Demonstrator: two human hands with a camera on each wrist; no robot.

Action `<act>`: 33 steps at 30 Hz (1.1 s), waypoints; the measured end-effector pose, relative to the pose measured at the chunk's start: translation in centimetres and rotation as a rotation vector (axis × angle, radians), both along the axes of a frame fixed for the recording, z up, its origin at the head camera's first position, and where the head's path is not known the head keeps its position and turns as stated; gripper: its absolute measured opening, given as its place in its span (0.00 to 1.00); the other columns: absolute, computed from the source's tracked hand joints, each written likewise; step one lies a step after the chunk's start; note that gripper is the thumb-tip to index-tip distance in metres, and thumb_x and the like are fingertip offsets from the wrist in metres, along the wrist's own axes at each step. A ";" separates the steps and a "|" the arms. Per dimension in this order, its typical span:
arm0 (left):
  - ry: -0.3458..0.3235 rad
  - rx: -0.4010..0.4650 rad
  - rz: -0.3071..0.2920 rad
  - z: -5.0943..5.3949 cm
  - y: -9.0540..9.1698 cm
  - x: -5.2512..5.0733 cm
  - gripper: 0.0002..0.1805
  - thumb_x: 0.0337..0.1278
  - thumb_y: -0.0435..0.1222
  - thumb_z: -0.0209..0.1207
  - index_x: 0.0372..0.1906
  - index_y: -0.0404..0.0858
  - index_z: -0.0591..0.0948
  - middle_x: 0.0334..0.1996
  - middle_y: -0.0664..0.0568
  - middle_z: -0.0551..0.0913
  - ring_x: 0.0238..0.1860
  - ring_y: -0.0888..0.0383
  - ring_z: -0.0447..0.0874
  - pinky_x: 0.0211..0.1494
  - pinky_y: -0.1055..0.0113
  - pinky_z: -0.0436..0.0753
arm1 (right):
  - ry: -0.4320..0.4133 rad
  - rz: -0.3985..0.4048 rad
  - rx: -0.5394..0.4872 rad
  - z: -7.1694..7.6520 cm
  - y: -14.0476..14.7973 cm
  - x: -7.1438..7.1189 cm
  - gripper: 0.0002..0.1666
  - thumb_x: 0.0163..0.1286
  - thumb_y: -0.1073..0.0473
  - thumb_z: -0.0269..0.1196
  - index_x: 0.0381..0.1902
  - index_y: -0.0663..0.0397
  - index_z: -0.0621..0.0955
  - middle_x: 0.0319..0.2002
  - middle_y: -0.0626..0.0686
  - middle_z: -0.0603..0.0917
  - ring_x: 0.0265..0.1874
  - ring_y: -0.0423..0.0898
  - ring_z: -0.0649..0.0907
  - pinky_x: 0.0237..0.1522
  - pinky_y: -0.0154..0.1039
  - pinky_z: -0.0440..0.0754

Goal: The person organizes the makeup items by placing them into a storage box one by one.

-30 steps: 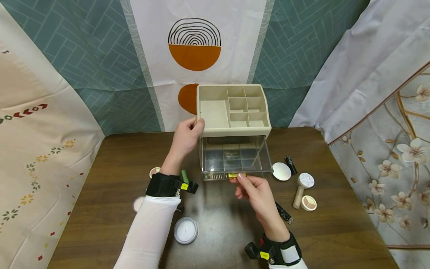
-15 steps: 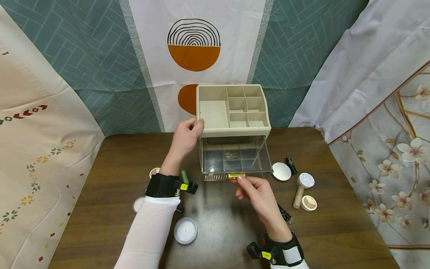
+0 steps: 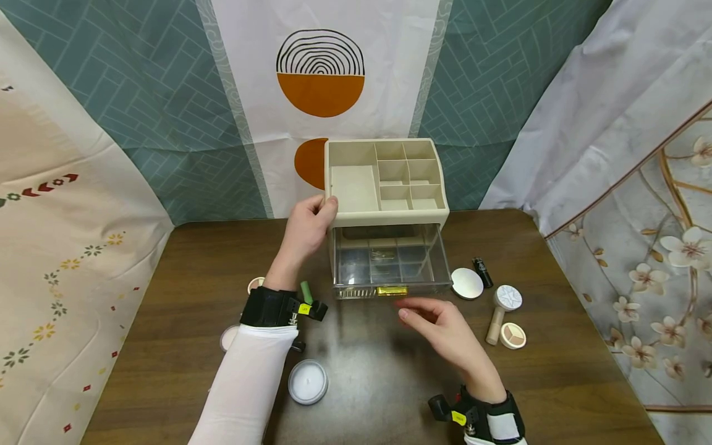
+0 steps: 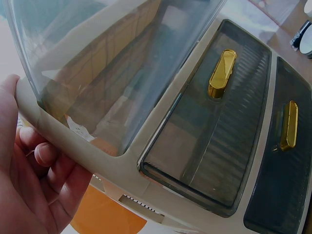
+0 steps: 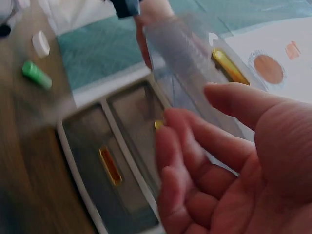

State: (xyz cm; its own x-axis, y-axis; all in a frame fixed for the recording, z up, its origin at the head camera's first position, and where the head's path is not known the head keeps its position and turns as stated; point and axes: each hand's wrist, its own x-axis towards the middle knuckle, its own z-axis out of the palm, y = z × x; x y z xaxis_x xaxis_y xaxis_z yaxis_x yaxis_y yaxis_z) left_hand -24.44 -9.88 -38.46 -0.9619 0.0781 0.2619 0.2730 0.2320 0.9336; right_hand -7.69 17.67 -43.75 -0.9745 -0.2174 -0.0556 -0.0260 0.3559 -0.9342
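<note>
Clear drawer juts from cream organizer, left grip on the edge, right grip free

The cream organizer (image 3: 384,218) stands at the back of the wooden tabletop (image 3: 367,408), in front of a teal hanging (image 3: 478,80). Its top has one large compartment on the left and six small ones in two columns on the right. Below them the clear drawer (image 3: 356,292) projects toward the person, with dividers visible through it and a gold handle (image 3: 392,290) on its front. Beneath, the left wrist view shows two smoky fronts (image 4: 204,141), one below the other, each with a gold pull.

The person's left grip (image 3: 308,227) is clamped on the organizer's left edge, thumb on one side and curled fingers on the other. The right grip (image 3: 445,327) holds nothing; thumb and forefinger are apart, the fingers loosely bent, close to the handle but clear of it.

Right of the drawer lie a white disc (image 3: 466,283), a black tube (image 3: 482,272), a star-patterned round case (image 3: 508,297) by a beige tube (image 3: 494,327), and a three-part palette (image 3: 513,335). Near the left forearm are a green cylinder (image 3: 306,292) and, closer to the person, a round pale tub (image 3: 308,382)
</note>
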 end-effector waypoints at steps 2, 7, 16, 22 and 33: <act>0.002 0.003 -0.003 0.0 0.0 0.0 0.25 0.76 0.49 0.58 0.21 0.41 0.72 0.19 0.54 0.67 0.25 0.54 0.65 0.28 0.63 0.62 | 0.004 0.008 0.064 -0.2 0.7 0.1 0.20 0.79 0.53 0.67 0.62 0.57 0.86 0.50 0.52 0.91 0.46 0.45 0.89 0.48 0.38 0.84; 0.007 0.005 -0.006 -0.1 -0.2 -0.1 0.25 0.76 0.48 0.58 0.21 0.41 0.72 0.18 0.54 0.67 0.24 0.54 0.65 0.28 0.63 0.62 | 0.009 -0.008 0.160 -0.6 2.3 0.4 0.22 0.79 0.51 0.68 0.66 0.52 0.85 0.47 0.48 0.89 0.43 0.44 0.87 0.42 0.38 0.83; 0.005 0.000 -0.007 -0.1 -0.3 -0.2 0.26 0.76 0.50 0.58 0.21 0.41 0.72 0.18 0.53 0.68 0.24 0.53 0.65 0.27 0.63 0.62 | -0.009 -0.178 0.320 -1.3 5.5 0.9 0.24 0.78 0.52 0.69 0.65 0.57 0.84 0.49 0.52 0.90 0.47 0.48 0.88 0.43 0.40 0.83; 0.001 0.005 -0.009 -0.1 -0.3 -0.2 0.26 0.76 0.50 0.58 0.21 0.40 0.72 0.18 0.53 0.69 0.24 0.52 0.65 0.27 0.63 0.62 | -0.053 -0.218 0.450 -1.4 7.5 1.6 0.23 0.76 0.52 0.71 0.63 0.58 0.85 0.48 0.52 0.90 0.47 0.51 0.88 0.46 0.46 0.84; -0.003 0.002 -0.003 -0.1 -0.1 -0.1 0.25 0.75 0.48 0.58 0.20 0.41 0.71 0.18 0.54 0.68 0.24 0.53 0.66 0.27 0.64 0.61 | -0.113 -0.198 0.529 -3.3 8.8 3.0 0.22 0.64 0.60 0.78 0.54 0.61 0.86 0.46 0.55 0.89 0.43 0.51 0.86 0.46 0.50 0.83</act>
